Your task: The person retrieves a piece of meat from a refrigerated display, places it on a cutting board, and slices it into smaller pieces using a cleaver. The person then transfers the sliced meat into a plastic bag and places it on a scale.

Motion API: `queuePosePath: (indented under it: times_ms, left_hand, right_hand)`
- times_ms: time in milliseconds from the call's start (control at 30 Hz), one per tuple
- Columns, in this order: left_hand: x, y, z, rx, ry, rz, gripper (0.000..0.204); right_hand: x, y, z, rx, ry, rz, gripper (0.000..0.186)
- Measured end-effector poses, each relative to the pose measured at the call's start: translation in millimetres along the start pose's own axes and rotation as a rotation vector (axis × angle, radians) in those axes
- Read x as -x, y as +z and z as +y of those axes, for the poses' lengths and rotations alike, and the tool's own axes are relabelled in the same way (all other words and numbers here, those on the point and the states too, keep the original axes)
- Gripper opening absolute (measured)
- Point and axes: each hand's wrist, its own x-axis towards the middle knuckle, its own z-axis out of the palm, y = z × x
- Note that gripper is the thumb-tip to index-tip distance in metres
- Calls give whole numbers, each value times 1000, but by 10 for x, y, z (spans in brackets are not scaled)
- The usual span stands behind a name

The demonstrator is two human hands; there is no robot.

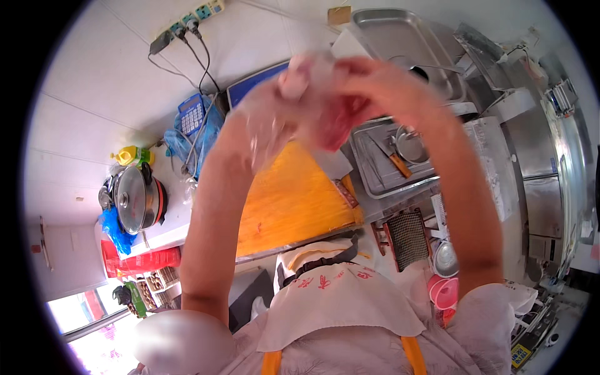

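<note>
Both my arms are raised, bringing my hands together above the far end of a yellow-orange cutting board (287,203). A piece of red raw meat (339,128) hangs between them, blurred by motion. My left hand (272,103), wrapped in thin clear plastic, is closed at the meat's left side. From the right, my right hand (378,81) curls its fingers over the meat's upper part. Beyond my right hand lies a metal tray (365,178) with a wooden-handled knife (400,165) and a round strainer (411,147).
A larger steel tray (369,25) stands at the back. A blue calculator (192,114) and plugged-in cords (203,62) sit at the back left. Farther left is a lidded electric pot (137,200). A dark woven stool (407,239) and pink buckets (444,292) are below right.
</note>
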Motion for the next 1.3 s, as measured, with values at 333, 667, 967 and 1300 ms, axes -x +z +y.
queuePosePath:
  times_ms: [333,667,967,1300]
  left_hand:
    - [-1988,1185,674,-473,330,-401,35]
    - [-3337,718,428,-1238,59,-686,16]
    - [-3270,985,329,-1966,394,-570,15]
    - [-2212,1590,625,-1301,-187,-364,39]
  right_hand:
    - [-123,-2075,-430,83,118,125,52]
    - [-208,-1991,-127,855,217,266,43]
    - [212,-2073,508,1431,-193,162,13]
    - [1402,-2311,38,1020,111,119,26]
